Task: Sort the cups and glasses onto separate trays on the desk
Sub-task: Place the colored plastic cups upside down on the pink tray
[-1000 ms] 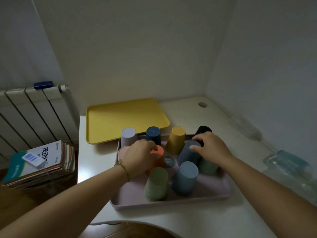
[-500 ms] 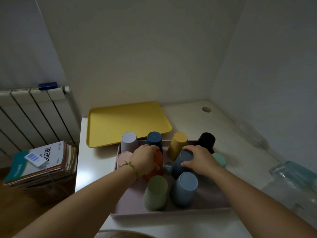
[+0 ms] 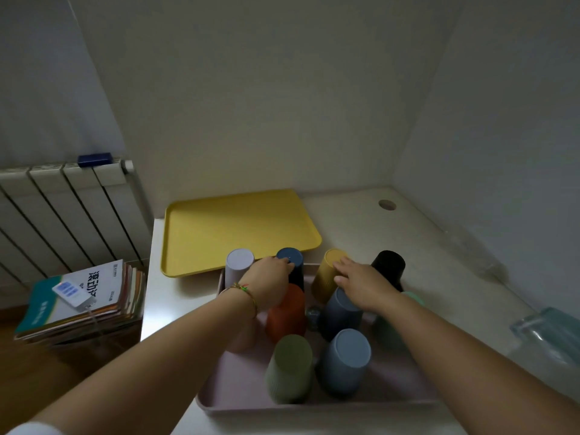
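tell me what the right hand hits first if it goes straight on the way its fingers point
The upside-down yellow cup; fingertips of the right hand sit at its top edge, contact unclear.

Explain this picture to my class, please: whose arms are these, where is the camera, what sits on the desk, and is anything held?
No robot here. A person wears a camera on the head, so it looks down at their own arms. On the desk a pink tray holds coloured cups, upside down; a yellow tray lies behind it. The left hand touches the dark blue cup; the right hand rests on the yellow cup. Neither cup looks lifted, and a firm grip cannot be told.
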